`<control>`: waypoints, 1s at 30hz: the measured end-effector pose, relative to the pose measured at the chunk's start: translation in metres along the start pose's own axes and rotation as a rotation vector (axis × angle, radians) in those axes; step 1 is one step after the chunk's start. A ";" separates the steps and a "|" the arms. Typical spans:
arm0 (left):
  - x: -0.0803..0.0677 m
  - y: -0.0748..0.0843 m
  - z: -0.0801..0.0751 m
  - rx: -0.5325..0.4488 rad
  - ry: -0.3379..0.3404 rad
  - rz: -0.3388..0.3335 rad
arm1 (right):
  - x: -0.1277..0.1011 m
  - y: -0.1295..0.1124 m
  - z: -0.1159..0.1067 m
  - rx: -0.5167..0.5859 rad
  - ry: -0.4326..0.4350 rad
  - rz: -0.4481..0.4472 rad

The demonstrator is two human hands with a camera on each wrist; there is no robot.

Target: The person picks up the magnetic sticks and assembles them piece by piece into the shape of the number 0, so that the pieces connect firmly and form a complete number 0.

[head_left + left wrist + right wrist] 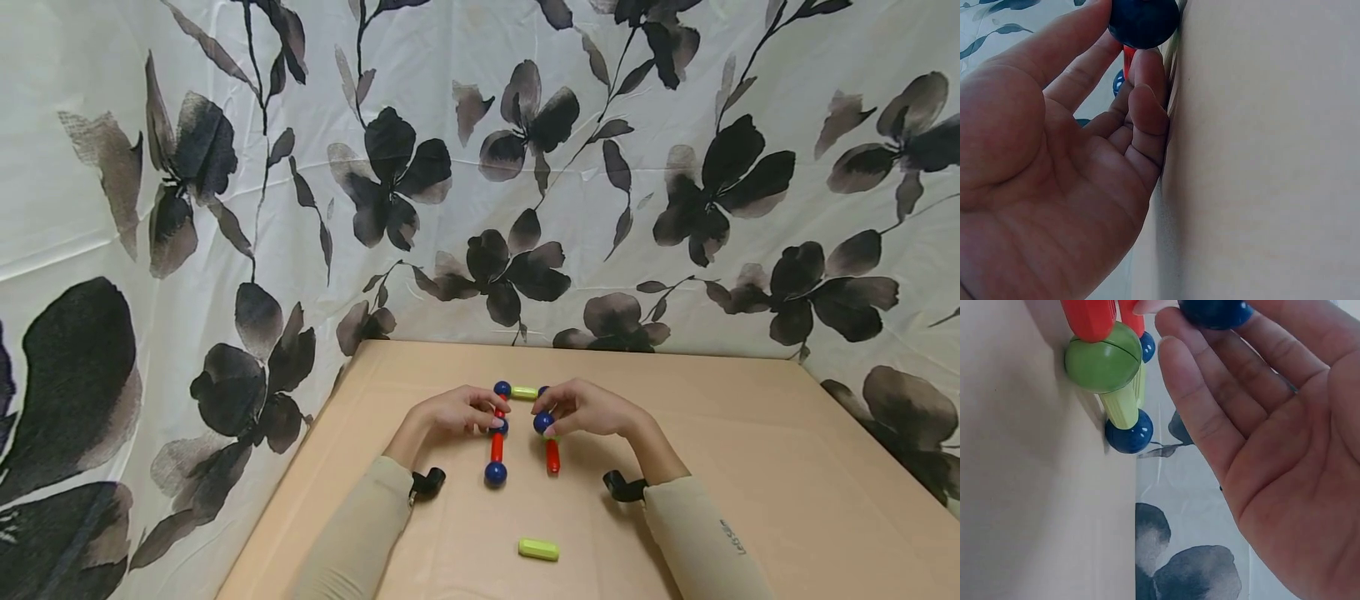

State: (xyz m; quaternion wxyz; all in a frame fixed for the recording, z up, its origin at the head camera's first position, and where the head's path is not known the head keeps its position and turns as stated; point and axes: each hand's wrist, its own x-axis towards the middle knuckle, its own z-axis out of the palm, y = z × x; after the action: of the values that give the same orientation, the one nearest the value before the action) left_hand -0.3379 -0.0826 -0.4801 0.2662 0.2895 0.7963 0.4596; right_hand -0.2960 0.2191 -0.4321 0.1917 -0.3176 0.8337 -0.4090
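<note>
My left hand [456, 410] pinches a blue ball [499, 426] midway along a chain of red rods and blue balls. That ball [1144, 24] also shows at the top of the left wrist view. A red rod [497, 447] runs from it to a nearer blue ball [495, 474]. In my right hand [588, 410] another blue ball [543, 422] is held between thumb and fingers, raised apart from the green ball [1102, 359] in the right wrist view. The green ball joins a red rod [552, 457] to a lime rod [1120, 407], which ends at a blue ball [1129, 431].
At the far end, a lime rod [524, 392] links a blue ball [502, 388] with one partly behind my right hand. A loose lime rod [538, 549] lies nearer on the tan table [750, 467]. Floral cloth [450, 200] hangs behind.
</note>
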 end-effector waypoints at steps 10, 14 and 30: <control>-0.001 0.000 0.000 -0.003 -0.001 0.003 | -0.003 -0.003 0.003 -0.034 -0.092 0.030; -0.001 -0.001 0.001 -0.006 0.000 0.000 | -0.005 -0.002 0.003 -0.043 -0.146 0.026; -0.001 -0.004 0.002 -0.019 0.001 -0.006 | -0.001 0.004 0.012 -0.046 -0.380 0.018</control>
State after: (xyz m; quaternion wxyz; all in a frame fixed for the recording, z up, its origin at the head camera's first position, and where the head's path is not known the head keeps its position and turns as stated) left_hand -0.3368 -0.0842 -0.4843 0.2697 0.2843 0.7929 0.4667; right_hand -0.2894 0.2149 -0.4425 0.3420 -0.3860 0.7944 -0.3209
